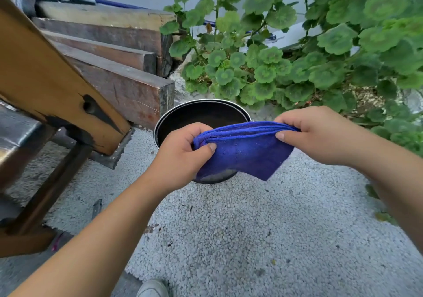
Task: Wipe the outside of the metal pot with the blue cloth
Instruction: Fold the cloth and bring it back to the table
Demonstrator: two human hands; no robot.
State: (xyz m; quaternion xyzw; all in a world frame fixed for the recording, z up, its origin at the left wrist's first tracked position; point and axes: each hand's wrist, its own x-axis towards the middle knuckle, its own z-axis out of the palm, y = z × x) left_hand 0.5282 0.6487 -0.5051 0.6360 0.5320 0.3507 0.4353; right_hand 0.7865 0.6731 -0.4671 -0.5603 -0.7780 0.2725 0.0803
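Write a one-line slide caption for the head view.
Both hands, left hand and right hand, hold a folded blue cloth above a metal pot standing on gravel beside stacked timber.

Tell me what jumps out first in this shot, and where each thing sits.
The folded blue cloth stands out at the centre, pinched at its ends by the left hand and the right hand. Right behind and below it the metal pot stands on the pebbled ground. Stacked wooden beams fill the upper left, round-leaved green plants the upper right.
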